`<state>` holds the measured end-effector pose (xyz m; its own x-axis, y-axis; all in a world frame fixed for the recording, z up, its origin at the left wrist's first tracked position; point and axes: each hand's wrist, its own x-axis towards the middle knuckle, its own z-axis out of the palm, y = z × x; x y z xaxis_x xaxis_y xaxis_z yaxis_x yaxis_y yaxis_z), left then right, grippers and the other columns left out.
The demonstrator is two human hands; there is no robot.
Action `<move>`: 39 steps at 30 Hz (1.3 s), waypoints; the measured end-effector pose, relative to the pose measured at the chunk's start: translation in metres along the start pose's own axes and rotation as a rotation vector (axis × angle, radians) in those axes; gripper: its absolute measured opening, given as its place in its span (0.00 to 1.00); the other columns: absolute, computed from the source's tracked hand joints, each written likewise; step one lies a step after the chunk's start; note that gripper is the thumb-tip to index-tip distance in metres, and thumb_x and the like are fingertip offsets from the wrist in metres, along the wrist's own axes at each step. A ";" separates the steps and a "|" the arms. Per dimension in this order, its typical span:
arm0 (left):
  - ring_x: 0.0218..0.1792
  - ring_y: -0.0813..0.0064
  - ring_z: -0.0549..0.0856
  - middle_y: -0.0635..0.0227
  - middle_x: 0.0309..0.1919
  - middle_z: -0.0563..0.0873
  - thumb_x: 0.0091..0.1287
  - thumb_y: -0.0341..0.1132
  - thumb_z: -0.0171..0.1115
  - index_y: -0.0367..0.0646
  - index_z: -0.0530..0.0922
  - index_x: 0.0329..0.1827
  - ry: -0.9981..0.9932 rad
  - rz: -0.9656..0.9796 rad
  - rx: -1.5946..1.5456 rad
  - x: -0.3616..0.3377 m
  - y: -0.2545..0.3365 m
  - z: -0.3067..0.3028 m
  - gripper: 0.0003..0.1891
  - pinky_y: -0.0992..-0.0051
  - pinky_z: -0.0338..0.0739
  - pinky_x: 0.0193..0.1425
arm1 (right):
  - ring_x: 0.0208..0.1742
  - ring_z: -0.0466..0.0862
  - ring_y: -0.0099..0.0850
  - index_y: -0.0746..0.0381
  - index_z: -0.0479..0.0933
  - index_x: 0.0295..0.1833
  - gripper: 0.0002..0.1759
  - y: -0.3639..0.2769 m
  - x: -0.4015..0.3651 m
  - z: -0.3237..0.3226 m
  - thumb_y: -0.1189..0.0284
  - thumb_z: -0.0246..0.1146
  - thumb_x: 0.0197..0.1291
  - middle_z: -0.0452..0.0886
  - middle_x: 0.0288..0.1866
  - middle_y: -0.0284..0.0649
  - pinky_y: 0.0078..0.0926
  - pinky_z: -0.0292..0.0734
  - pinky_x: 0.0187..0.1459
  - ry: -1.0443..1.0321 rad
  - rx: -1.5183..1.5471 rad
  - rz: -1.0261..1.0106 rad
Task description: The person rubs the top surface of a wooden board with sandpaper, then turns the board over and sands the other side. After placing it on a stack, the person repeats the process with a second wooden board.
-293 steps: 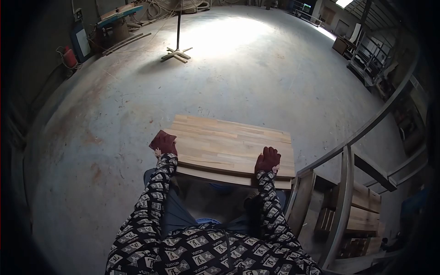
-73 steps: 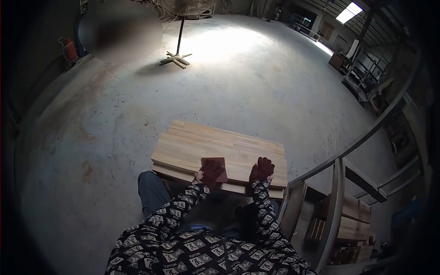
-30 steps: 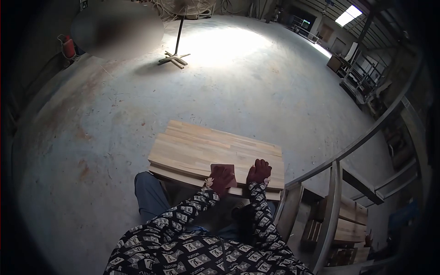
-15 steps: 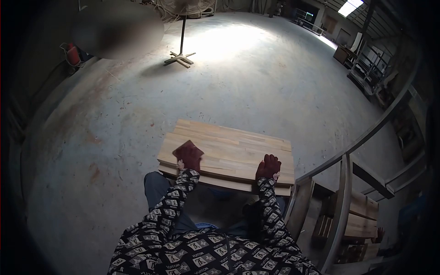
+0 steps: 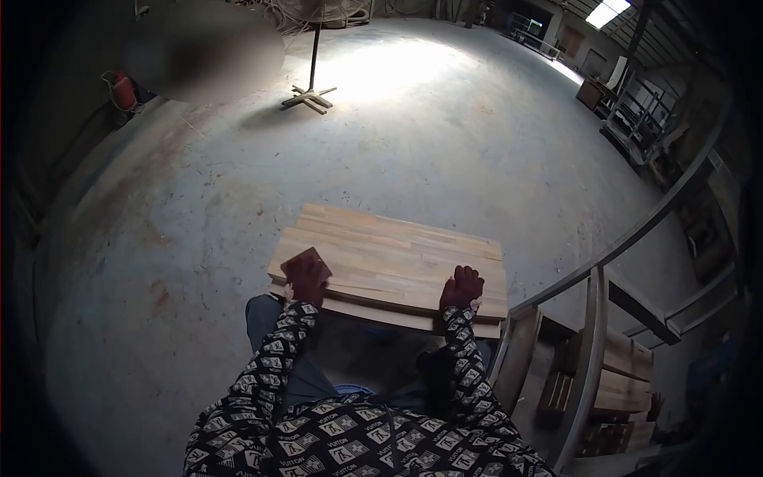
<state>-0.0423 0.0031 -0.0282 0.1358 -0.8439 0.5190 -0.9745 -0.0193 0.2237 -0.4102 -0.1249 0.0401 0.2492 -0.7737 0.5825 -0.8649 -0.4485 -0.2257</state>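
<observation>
A pale wooden board [image 5: 389, 248], made of glued strips, lies flat on top of another board [image 5: 381, 314] in front of my body. My left hand [image 5: 305, 288], in a dark red glove, presses a square reddish-brown sheet of sandpaper [image 5: 307, 258] onto the board's near left corner. The palm side of that hand is hidden. Near the board's right end, my right hand [image 5: 462, 288], gloved the same way, rests on the surface with its fingers stretched out and nothing in them.
To my right runs a metal frame [image 5: 590, 342], with stacked wooden pieces [image 5: 624, 389] beyond it and another person's gloved hand [image 5: 655, 406] beside them. A stand with a crossed base [image 5: 308, 98] is on the concrete floor ahead. A red cylinder [image 5: 123, 91] stands far left.
My left hand has slid left along the board with the sandpaper, toward the left end. My right hand stays in about the same place on the board.
</observation>
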 end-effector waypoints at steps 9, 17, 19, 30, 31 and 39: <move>0.53 0.51 0.76 0.58 0.47 0.79 0.43 0.39 0.77 0.46 0.79 0.48 0.175 -0.068 -0.059 0.044 0.081 0.012 0.26 0.46 0.67 0.61 | 0.44 0.75 0.47 0.61 0.69 0.37 0.10 0.001 0.000 0.002 0.73 0.60 0.48 0.72 0.36 0.46 0.49 0.68 0.44 0.042 -0.012 -0.013; 0.62 0.42 0.74 0.48 0.58 0.78 0.49 0.44 0.74 0.43 0.78 0.62 -0.051 0.365 -0.361 0.011 0.152 0.040 0.34 0.43 0.65 0.70 | 0.43 0.75 0.47 0.61 0.70 0.37 0.12 0.002 -0.001 0.003 0.71 0.62 0.47 0.73 0.36 0.46 0.49 0.67 0.44 0.019 -0.018 -0.009; 0.61 0.42 0.75 0.47 0.57 0.79 0.49 0.42 0.74 0.43 0.78 0.62 -0.039 0.244 -0.316 0.006 0.114 0.022 0.34 0.43 0.65 0.69 | 0.45 0.76 0.49 0.62 0.71 0.38 0.10 -0.001 0.001 -0.001 0.71 0.61 0.51 0.74 0.38 0.47 0.49 0.68 0.45 -0.011 0.003 0.012; 0.58 0.47 0.74 0.53 0.52 0.78 0.52 0.35 0.72 0.46 0.79 0.51 0.114 -0.163 0.050 0.014 0.065 0.008 0.22 0.45 0.65 0.63 | 0.44 0.76 0.48 0.62 0.71 0.38 0.09 0.001 0.001 0.000 0.72 0.60 0.50 0.73 0.37 0.47 0.48 0.67 0.44 0.030 0.022 -0.003; 0.60 0.44 0.73 0.48 0.56 0.76 0.52 0.38 0.72 0.43 0.77 0.56 -0.017 -0.095 -0.106 0.018 0.097 0.002 0.27 0.43 0.64 0.65 | 0.44 0.76 0.49 0.62 0.71 0.37 0.09 0.001 0.001 -0.001 0.72 0.60 0.50 0.73 0.37 0.46 0.49 0.67 0.44 0.024 0.013 -0.005; 0.62 0.42 0.74 0.49 0.58 0.77 0.43 0.39 0.77 0.42 0.77 0.61 -0.019 0.322 -0.414 -0.005 0.146 0.038 0.37 0.41 0.65 0.68 | 0.44 0.75 0.47 0.61 0.71 0.38 0.12 0.005 -0.002 0.007 0.70 0.61 0.48 0.73 0.37 0.45 0.49 0.67 0.43 0.022 -0.012 -0.033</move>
<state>-0.1919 -0.0154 -0.0294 -0.1661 -0.7815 0.6014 -0.8133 0.4535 0.3646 -0.4118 -0.1283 0.0320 0.2682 -0.7483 0.6068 -0.8617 -0.4680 -0.1963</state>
